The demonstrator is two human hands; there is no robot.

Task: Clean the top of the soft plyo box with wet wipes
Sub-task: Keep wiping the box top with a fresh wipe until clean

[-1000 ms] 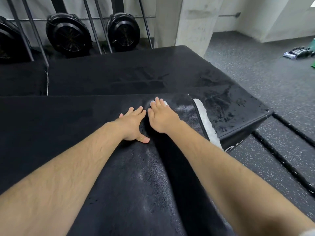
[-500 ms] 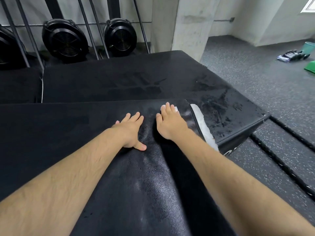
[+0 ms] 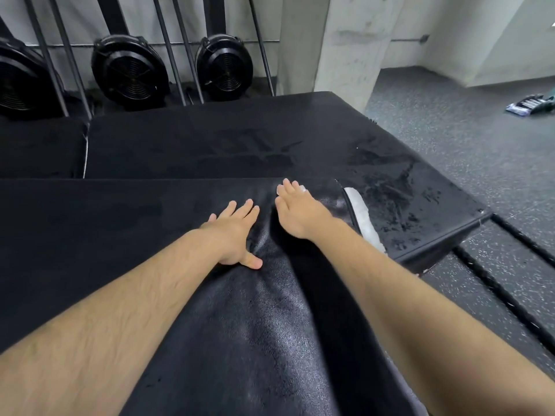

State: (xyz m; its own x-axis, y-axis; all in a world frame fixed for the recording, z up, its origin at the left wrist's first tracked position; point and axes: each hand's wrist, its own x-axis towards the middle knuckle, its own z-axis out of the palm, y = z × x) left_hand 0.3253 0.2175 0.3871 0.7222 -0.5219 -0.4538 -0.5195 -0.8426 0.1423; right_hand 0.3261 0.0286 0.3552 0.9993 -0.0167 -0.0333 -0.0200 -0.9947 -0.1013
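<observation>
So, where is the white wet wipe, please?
Head view: the white wet wipe sits under the fingers of the right hand, at the far right corner of the black soft plyo box.

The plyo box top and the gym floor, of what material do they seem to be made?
The plyo box top is probably black vinyl or faux leather, semi-glossy; it shows fine grain, creases and a sheen. The gym floor is likely rubber, matte; dark grey with pale speckles.

Glossy black plyo box (image 3: 270, 340), white wipe (image 3: 304, 190) perhaps, grey speckled floor (image 3: 450, 139), black fans (image 3: 130, 72)
</observation>
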